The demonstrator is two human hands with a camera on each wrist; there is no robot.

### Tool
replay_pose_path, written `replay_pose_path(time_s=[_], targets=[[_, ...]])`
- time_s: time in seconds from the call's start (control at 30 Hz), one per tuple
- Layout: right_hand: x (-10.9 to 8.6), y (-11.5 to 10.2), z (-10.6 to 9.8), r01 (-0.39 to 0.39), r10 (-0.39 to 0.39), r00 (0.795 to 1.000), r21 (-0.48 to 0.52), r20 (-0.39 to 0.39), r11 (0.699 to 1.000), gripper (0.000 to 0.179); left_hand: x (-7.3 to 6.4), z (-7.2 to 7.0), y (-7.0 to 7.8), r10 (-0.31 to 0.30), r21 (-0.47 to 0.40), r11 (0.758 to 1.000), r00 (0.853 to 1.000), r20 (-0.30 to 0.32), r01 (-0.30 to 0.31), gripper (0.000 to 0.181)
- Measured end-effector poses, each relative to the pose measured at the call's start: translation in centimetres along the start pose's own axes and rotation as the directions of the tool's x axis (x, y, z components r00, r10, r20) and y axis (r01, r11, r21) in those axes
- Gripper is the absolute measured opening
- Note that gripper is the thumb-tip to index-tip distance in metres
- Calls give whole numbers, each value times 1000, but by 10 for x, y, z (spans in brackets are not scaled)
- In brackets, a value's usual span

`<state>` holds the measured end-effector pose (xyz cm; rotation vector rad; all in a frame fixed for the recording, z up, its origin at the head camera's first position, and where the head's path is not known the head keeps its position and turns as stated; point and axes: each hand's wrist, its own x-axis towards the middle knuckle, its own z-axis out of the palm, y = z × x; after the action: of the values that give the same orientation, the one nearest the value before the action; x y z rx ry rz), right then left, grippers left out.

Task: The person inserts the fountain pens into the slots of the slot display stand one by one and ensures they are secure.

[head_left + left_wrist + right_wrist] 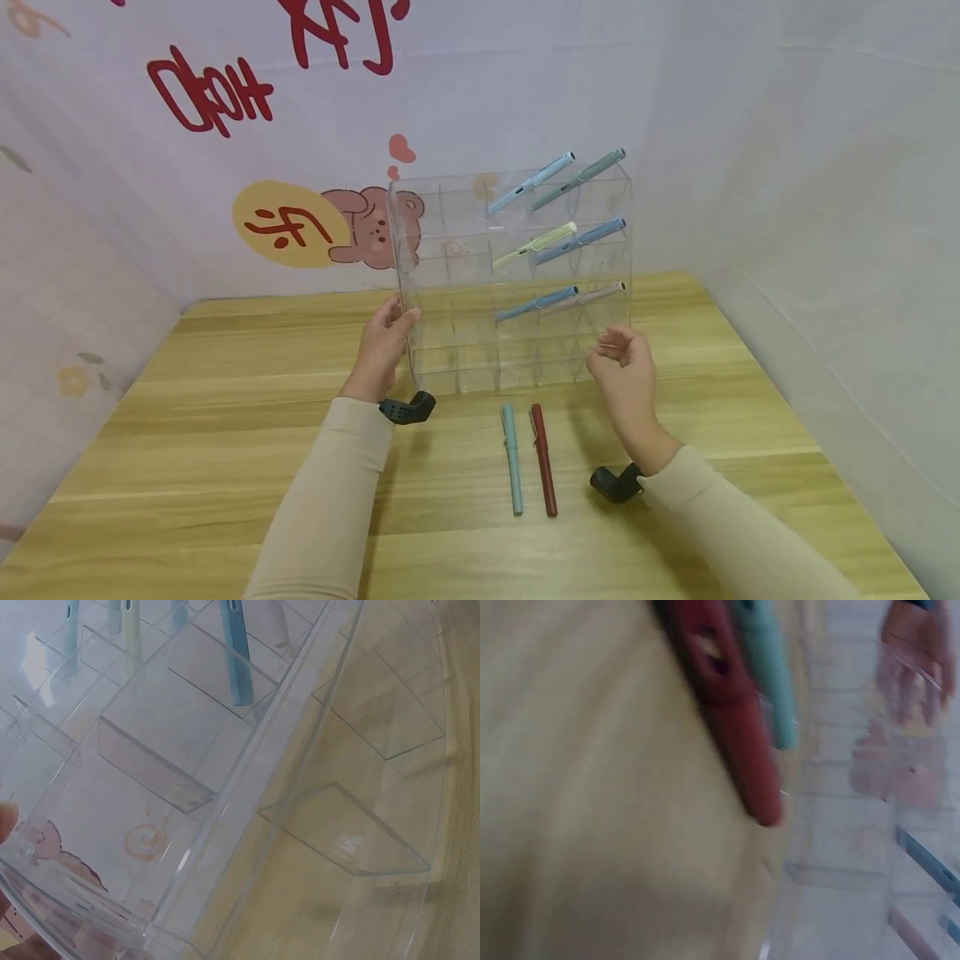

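Observation:
A clear acrylic pen rack (472,333) with rows of small compartments stands upright on the table. My left hand (381,346) grips its left side, the thumb on the front edge. Several capped pens lean in the right-hand compartments, among them a light blue pen (532,183), a green pen (579,179) and a pale yellow pen (534,246). By the rack's lower right corner is my right hand (630,375), fingers loosely bent, a gap between thumb and fingertips. On the table before the rack lie a teal pen (512,458) and a dark red pen (544,458).
The wooden table (187,458) meets a white cloth backdrop (712,125) with red lettering and a cartoon bear (367,225). A black wrist camera (408,408) sits at the left cuff, another wrist camera (617,483) at the right.

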<state>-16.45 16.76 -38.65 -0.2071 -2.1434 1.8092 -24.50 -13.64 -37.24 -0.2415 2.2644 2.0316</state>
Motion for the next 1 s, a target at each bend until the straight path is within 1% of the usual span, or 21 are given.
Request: replay_pose_path(time_s=[0.1, 0.2, 0.33, 0.4, 0.47, 0.57, 0.7, 0.87, 1.0], targets=[[-3, 9, 4, -22, 34, 994, -118, 103, 993, 41, 1, 0, 1, 0, 4, 1000, 1000, -7, 0, 58], [-5, 16, 8, -20, 65, 979, -224, 195, 974, 39, 1, 1, 1, 0, 4, 1000, 1000, -3, 0, 58], [-6, 22, 10, 5, 108, 943, -337, 315, 942, 37, 1, 2, 1, 2, 1, 1000, 1000, 7, -2, 60], [-6, 26, 11, -2, 152, 916, -377, 371, 926, 38, 1, 1, 0, 1, 5, 1000, 1000, 6, -1, 60], [-6, 29, 13, -19, 196, 890, -397, 412, 918, 41, 1, 0, 0, 0, 7, 1000, 1000, 1, 0, 60], [-7, 30, 15, -35, 251, 857, -436, 450, 899, 44, 1, -2, 0, 1, 6, 1000, 1000, -3, -1, 59], [-9, 28, 18, -12, 274, 838, -487, 472, 873, 47, 2, -1, 0, 5, 3, 1000, 1000, -1, -5, 59], [-11, 26, 24, -3, 295, 815, -505, 499, 863, 52, 1, -2, 0, 10, -7, 1000, 1000, -2, -10, 58], [-11, 28, 28, 23, 290, 812, -525, 507, 851, 52, 0, -2, 0, 16, -10, 1000, 1000, 9, -16, 58]])
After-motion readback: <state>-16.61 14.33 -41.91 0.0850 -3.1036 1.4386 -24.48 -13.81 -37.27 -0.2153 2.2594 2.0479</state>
